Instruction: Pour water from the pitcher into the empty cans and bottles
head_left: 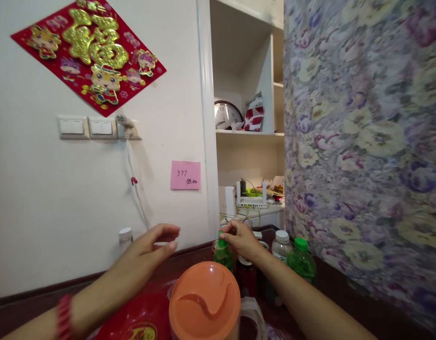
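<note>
Fingers, right hand (244, 241): pinch cap (222, 242) of green bottle (223, 259), 1 o'clock from orange lid (204, 302). Left hand (152, 246): thumb and fingers apart, holds nothing. Bottle: probably light, slick, thin-walled plastic; body likely yields, firmer neck suits gripping.

Plastic bottle (223, 257), smooth plastic lid (204, 285)

Below the right fingers (235, 227), the orange-lidded canister (204, 295), cropped at bottom, hides the base of the green bottle (223, 258).
</note>
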Available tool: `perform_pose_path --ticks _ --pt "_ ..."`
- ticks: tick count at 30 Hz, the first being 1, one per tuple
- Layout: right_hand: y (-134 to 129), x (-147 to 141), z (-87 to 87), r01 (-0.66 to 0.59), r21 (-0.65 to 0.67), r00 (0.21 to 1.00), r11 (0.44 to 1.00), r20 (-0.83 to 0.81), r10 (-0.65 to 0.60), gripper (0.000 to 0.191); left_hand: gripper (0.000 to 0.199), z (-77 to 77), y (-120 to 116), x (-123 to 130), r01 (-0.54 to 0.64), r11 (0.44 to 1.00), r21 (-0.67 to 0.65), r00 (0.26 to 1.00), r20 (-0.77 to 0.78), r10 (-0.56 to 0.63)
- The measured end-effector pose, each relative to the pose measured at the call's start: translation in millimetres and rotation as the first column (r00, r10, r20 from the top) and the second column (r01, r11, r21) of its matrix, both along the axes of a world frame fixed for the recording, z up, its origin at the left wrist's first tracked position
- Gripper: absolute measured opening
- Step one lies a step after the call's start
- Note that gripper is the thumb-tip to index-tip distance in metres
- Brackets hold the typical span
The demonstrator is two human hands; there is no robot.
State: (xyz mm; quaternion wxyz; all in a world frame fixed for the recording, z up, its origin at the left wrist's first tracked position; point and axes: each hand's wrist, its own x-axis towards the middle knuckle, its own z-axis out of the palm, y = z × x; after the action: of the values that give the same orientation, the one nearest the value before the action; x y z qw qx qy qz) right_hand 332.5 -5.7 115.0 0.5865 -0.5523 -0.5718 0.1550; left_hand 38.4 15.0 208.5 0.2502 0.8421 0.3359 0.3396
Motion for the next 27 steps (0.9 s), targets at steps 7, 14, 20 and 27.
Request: perform_pose_path --ticks 7,14,20,27 --pt "-0.8 1.6 -5.7 -0.012 -0.007 0.999 1.000 0.050 0.013 0.013 0.048 -26.1 37.2 78.8 0.205 0.955 -0.216 0.967 -0.109 -0.232" --pt "-10.4 4.8 0.7 -0.048 -0.018 0.994 0.999 0.094 0.050 0.021 0.053 -50.4 65.4 108.5 0.340 0.861 -0.377 0.901 -0.130 -0.413" --pt "-19.0 5.1 12.7 -0.130 -0.072 0.981 0.989 0.136 0.138 0.036 0.045 -65.1 72.8 123.4 0.470 0.746 -0.472 0.805 -0.116 -0.581" --pt "-14.0 5.7 11.4 -0.150 -0.145 0.965 0.978 0.192 0.176 0.038 0.048 -83.3 82.3 136.2 0.499 0.725 -0.475 0.776 -0.129 -0.618"
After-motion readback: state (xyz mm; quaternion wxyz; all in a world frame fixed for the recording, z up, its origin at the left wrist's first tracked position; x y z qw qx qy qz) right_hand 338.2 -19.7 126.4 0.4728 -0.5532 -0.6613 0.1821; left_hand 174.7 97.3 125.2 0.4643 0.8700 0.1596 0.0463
